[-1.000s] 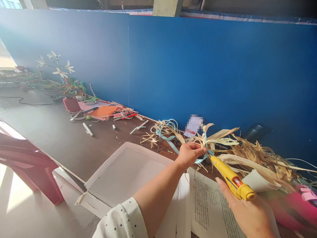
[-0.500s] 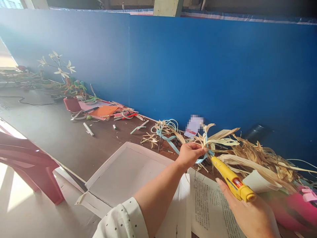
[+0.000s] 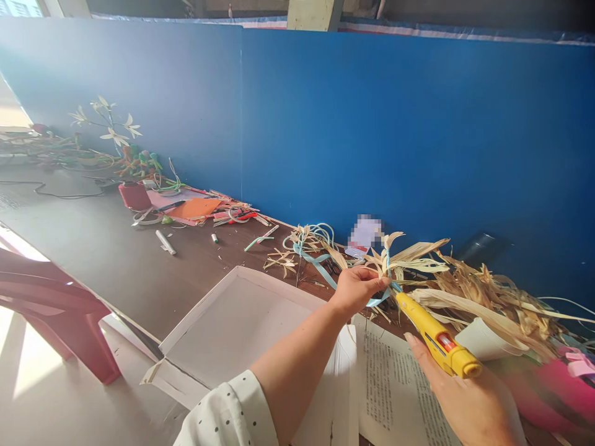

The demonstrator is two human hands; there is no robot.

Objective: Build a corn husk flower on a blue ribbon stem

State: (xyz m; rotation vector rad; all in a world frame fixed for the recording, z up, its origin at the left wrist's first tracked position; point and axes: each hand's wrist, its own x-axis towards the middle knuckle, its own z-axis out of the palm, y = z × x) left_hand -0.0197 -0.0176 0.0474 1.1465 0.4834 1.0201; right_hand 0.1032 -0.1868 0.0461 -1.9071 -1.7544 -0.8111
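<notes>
My left hand [image 3: 356, 288] pinches a small flower [image 3: 389, 259] of dried husk petals on a light blue stem, held just above the table. In my right hand [image 3: 465, 396] is a yellow glue gun [image 3: 434, 336], fingers wrapped round it. Its nozzle touches the base of the flower beside my left fingertips. Both hands hover over an open page of printed paper [image 3: 390, 390].
A heap of dried husks [image 3: 488, 297] lies along the blue partition [image 3: 372, 124] to the right. A flat white cardboard box [image 3: 237, 322] sits left of my arm. Farther left are craft scraps, an orange sheet [image 3: 193, 207], finished flowers [image 3: 109, 124] and a red plastic chair [image 3: 56, 310].
</notes>
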